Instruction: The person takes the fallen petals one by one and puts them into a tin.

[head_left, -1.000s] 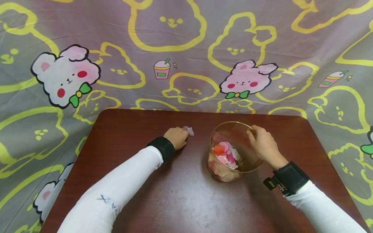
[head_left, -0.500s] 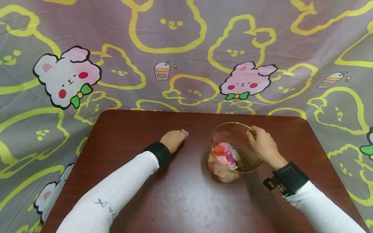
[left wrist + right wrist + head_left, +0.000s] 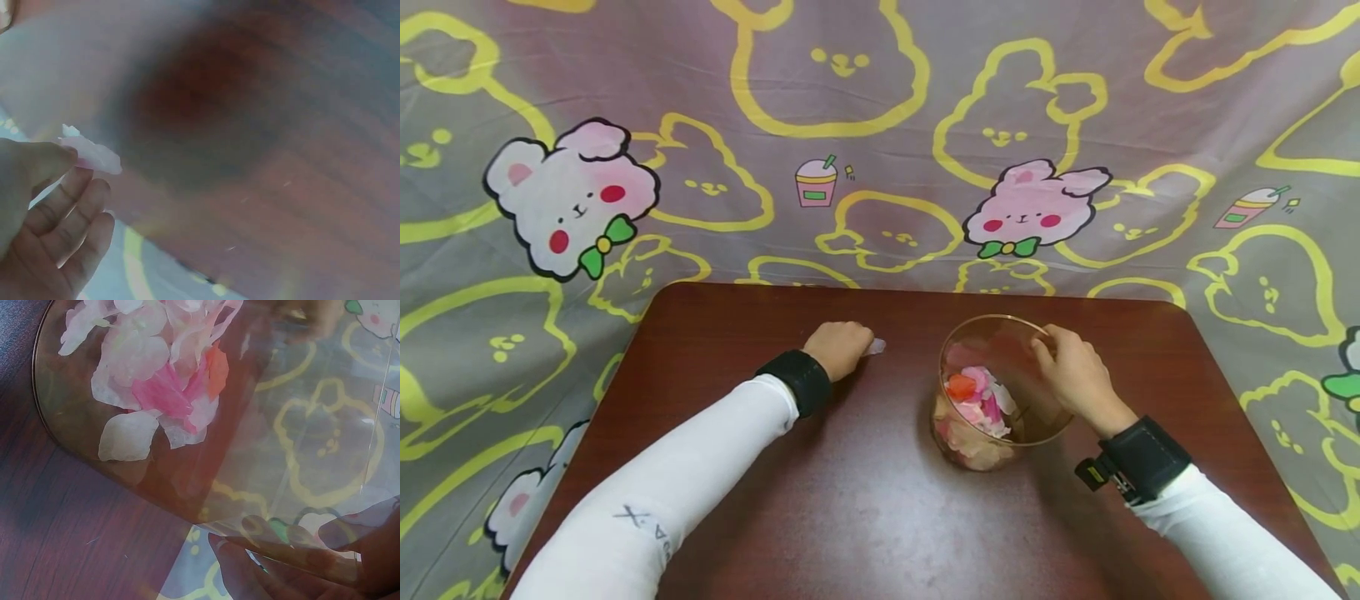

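Note:
My left hand (image 3: 844, 348) rests on the dark red table (image 3: 850, 517) and pinches a pale pink petal (image 3: 876, 346) between thumb and fingers. In the left wrist view the petal (image 3: 94, 156) sticks out from the fingertips (image 3: 59, 159). To its right stands a clear glass bowl (image 3: 1000, 392), tilted toward me and holding several pink, white and orange petals (image 3: 977, 400). My right hand (image 3: 1075, 375) grips the bowl's right rim, fingers curled over the edge. In the right wrist view the bowl (image 3: 262, 437) fills the frame, with the petals (image 3: 156, 381) lying against its wall.
A grey cloth (image 3: 865, 125) printed with yellow bunny outlines and pink bunnies hangs behind the table and drapes round its sides. The table's back edge (image 3: 910, 289) lies just beyond both hands.
My left hand has drawn back leftward along the table with the petal. The right hand and bowl have stayed where they were.

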The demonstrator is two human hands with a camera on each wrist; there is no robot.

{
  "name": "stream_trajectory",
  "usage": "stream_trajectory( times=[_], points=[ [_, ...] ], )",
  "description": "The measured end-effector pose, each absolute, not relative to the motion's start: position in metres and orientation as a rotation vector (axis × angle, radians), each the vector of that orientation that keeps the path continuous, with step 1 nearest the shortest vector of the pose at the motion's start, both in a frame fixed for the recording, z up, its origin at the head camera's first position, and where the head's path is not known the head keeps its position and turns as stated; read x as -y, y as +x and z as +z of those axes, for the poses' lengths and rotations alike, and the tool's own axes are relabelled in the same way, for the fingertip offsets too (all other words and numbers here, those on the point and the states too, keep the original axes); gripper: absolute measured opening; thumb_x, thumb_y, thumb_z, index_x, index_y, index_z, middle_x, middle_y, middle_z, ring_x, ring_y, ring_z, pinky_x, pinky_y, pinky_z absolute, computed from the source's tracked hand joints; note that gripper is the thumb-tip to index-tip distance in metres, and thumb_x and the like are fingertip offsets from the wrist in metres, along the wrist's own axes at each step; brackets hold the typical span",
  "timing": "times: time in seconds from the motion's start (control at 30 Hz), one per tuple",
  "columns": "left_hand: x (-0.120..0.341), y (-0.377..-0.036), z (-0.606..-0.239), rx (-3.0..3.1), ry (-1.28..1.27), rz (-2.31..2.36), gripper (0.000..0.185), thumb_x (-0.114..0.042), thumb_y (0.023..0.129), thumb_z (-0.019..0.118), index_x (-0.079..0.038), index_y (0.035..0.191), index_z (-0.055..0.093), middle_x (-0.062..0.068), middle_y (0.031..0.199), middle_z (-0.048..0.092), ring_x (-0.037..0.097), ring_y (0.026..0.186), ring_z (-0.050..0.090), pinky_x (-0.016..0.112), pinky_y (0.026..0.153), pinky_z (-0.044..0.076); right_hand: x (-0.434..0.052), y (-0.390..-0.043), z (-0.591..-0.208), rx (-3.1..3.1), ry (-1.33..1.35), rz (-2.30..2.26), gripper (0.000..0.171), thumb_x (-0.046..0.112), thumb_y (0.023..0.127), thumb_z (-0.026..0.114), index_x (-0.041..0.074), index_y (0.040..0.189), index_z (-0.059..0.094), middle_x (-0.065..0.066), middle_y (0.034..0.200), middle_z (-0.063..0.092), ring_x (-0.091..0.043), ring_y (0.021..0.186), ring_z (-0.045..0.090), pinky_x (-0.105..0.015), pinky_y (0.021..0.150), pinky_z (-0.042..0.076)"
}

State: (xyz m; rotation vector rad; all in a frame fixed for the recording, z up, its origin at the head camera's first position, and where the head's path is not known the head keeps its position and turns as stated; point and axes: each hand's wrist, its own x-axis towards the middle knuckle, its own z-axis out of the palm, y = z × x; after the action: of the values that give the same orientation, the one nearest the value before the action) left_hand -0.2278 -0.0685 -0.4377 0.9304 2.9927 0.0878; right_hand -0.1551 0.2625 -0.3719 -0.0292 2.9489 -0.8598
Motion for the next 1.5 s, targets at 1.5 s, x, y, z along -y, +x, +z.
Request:
stream_trajectory(
  times=[1.5],
  points=[
    [-0.053, -0.188, -0.316, -2.754, 1.625, 0.074, 0.022, -0.026, 0.097, 0.068, -0.017, 0.116, 0.073, -0.003, 0.105, 0.077, 0.012, 0.095, 0.07, 0.025, 0.087, 0.057, -0.262, -0.155, -0.373, -2.96, -0.007, -0.861, 0.024, 0.021, 0.105, 0.051, 0.001, 0.108, 0.064, -0.017, 0.091, 0.069, -0.019, 0.06, 0.052, -0.032, 0.049, 0.038]
  ],
)
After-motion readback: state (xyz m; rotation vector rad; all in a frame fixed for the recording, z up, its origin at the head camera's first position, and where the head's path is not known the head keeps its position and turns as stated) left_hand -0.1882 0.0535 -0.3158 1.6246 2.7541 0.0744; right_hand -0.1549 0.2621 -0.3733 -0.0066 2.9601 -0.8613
